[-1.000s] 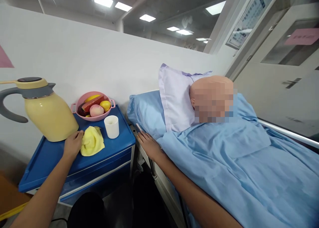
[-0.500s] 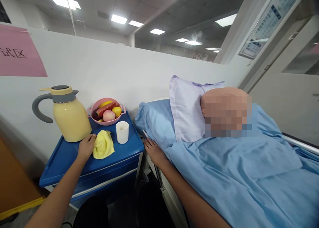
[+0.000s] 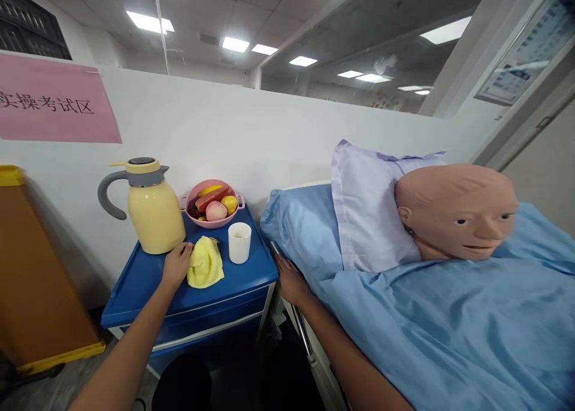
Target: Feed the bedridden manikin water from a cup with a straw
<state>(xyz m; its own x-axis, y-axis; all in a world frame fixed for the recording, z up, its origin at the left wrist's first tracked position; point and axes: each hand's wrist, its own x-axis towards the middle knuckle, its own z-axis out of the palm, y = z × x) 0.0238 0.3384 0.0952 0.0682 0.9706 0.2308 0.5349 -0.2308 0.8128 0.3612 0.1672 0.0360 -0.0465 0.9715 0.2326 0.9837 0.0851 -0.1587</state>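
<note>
On the blue bedside table (image 3: 130, 297), my left hand (image 3: 177, 264) pinches the left edge of a crumpled yellow cloth (image 3: 205, 264). A cream thermos jug (image 3: 156, 216) with a grey handle stands just behind that hand. Right of the cloth is a white cup (image 3: 239, 243), upright. My right hand (image 3: 291, 279) rests at the bed's near side, its fingers stretched towards the end of a metal rail (image 3: 275, 247); the fingertips are partly hidden. Beside it lies the bed's blue sheet (image 3: 296, 219).
A pink bowl (image 3: 191, 213) of fruit stands at the table's back. A manikin head (image 3: 453, 210) lies on a lilac pillow (image 3: 366, 213), with a blue cover (image 3: 449, 315) over the body. An orange-brown cabinet (image 3: 40, 273) stands left; a white wall (image 3: 251, 135) runs behind.
The view has turned left, so everything sits further right and the manikin's face shows. My left hand stays at the cloth. My right hand's fingers reach less visibly beside the rail.
</note>
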